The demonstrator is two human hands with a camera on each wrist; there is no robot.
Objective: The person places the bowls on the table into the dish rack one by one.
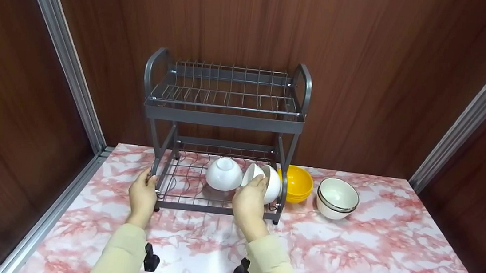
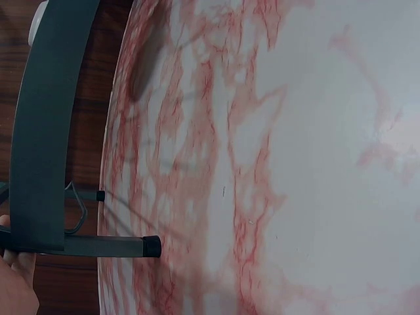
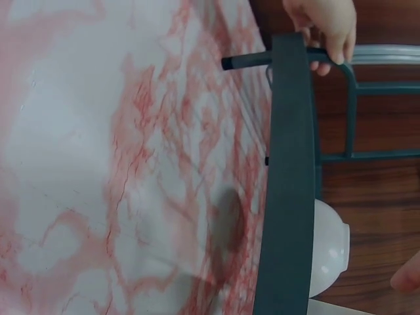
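A two-tier dark grey dish rack (image 1: 224,120) stands on the table. My left hand (image 1: 144,194) grips its front left post low down; the right wrist view also shows this left hand (image 3: 328,26) with fingers wrapped around the post. On the lower tier a white bowl (image 1: 224,175) sits upside down. To its right, a tilted white bowl (image 1: 252,171) is held by my right hand (image 1: 249,204), which partly hides it. Another white bowl (image 1: 272,188) leans on its side at the tier's right end, just behind the fingers. Only a fingertip (image 3: 408,274) of the right hand shows in the right wrist view.
Stacked yellow bowls (image 1: 298,184) stand just right of the rack. Further right are stacked white bowls with dark rims (image 1: 337,197). The upper tier has upright wire dividers (image 1: 229,98). Brown wood-grain panels (image 1: 364,77) enclose the pink marbled table (image 1: 375,247) at the back and sides.
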